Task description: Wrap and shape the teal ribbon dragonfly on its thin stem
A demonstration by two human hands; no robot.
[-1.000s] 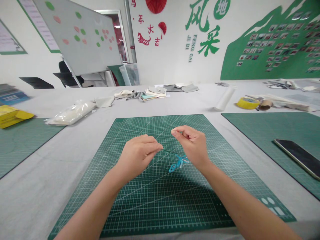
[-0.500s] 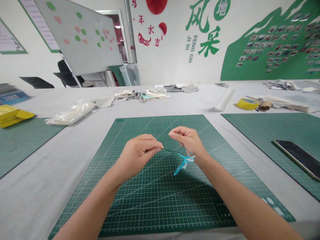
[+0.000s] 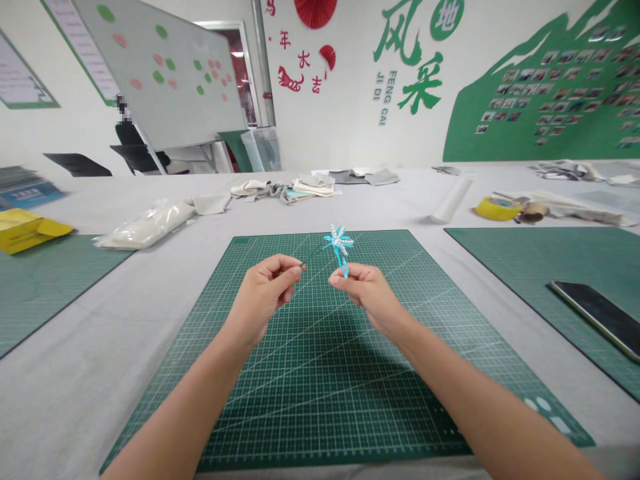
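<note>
An artificial flower with light-blue petals and white beads (image 3: 339, 241) stands above the mat, its thin green stem (image 3: 313, 254) slanting down to the left. The stem's lower end is pinched between thumb and fingers of my left hand (image 3: 267, 291). Just below the flower, my right hand (image 3: 373, 291) is closed in a pinch, and one hanging blue petal overlaps its index finger. Whether these fingertips hold the petal or something thin, I cannot make out. Both hands are over a green gridded cutting mat (image 3: 310, 393).
Other cutting mats lie left (image 3: 55, 287) and right (image 3: 525, 267), with a phone (image 3: 597, 317) on the right one. A plastic-wrapped pack (image 3: 147, 225), a yellow packet (image 3: 30, 230), cloth pieces (image 3: 313, 185), a white roll (image 3: 453, 198) and yellow tape (image 3: 497, 207) are around the table.
The flower has swung up and left from below my right wrist to above the right fingers. My left hand has moved up and left; the right fingertips are slightly lower.
</note>
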